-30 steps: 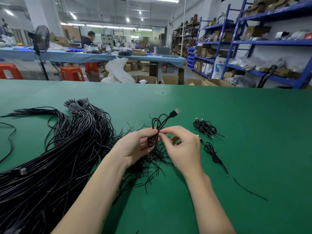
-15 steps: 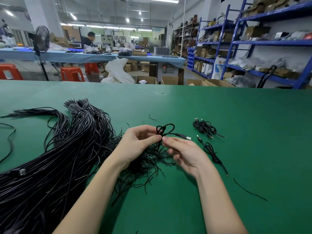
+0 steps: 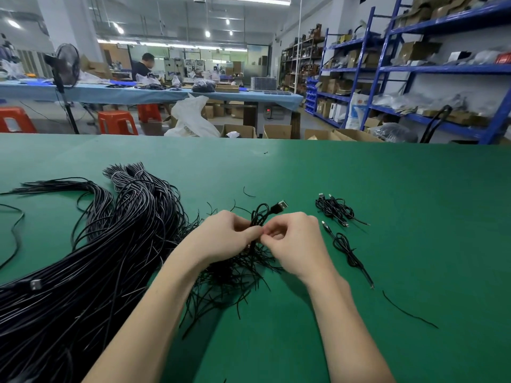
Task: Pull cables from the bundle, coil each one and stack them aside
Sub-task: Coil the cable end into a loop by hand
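From the head camera, both bare hands met over the green felt-covered tabletop (image 3: 359,175). The left hand (image 3: 221,239) had its fingers (image 3: 250,233) closed on a small coiled black cable with a USB plug (image 3: 261,215), pinching the coil at its waist. The right hand (image 3: 296,241) faced it, its fingers (image 3: 272,233) curled shut and pinching at the same spot on the coil, thumb tips of the two hands nearly touching. The coil's loops stood up above the knuckles, and the silver-tipped USB plug (image 3: 279,206) poked up and to the right, clear of the tabletop.

Below and between the hands lay a loose scatter of thin black wire ties (image 3: 229,277). To the left, a large bundle of long black cables (image 3: 83,258) swept across the tabletop from the near-left corner to its far end, some strands fanning out.

To the right of the hands, a finished pile of coiled black cables (image 3: 336,210) lay on the tabletop, and just nearer sat a single tied black cable (image 3: 347,250), apart from that pile. A stray black wire tie (image 3: 409,310) lay farther to the near right.
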